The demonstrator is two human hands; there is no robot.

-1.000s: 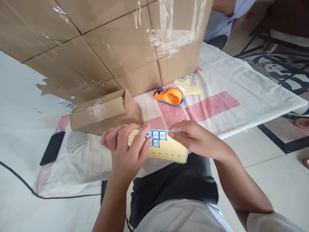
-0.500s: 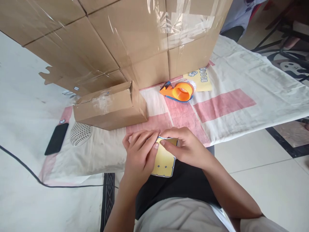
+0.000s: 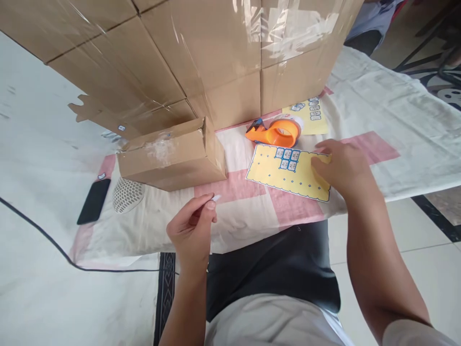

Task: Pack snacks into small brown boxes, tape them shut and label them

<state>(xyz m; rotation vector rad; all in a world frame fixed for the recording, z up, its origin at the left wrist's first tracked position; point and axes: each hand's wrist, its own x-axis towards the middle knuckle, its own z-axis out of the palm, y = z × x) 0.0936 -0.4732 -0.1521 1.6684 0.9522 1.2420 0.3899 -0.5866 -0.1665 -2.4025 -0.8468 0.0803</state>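
Between the thumb and index finger of my left hand [image 3: 192, 221] is a small white sticker [image 3: 216, 197], held over the front part of the table. My right hand [image 3: 342, 166] grips the right end of a yellow sticker sheet [image 3: 270, 168], thumb on top and the other fingers at its far edge. Several blue-edged labels show near the top of the sheet, with small blue diamonds around them. Just behind the sheet is an orange tape dispenser [image 3: 277, 136]. A small taped cardboard box [image 3: 173, 158] lies to the left of the sheet.
Large taped cartons [image 3: 219, 53] rise at the back of the cloth-covered table [image 3: 241, 221]. A second yellow sheet [image 3: 317, 122] lies behind the dispenser. On the left are a black phone [image 3: 94, 202], a white perforated dome [image 3: 127, 194] and a black cable [image 3: 39, 230]. Part of a person [image 3: 367, 33] shows at back right.
My hands have moved apart. The right one has carried the yellow sheet from my lap up and right onto the table; the left has moved left with a small sticker in its fingertips.
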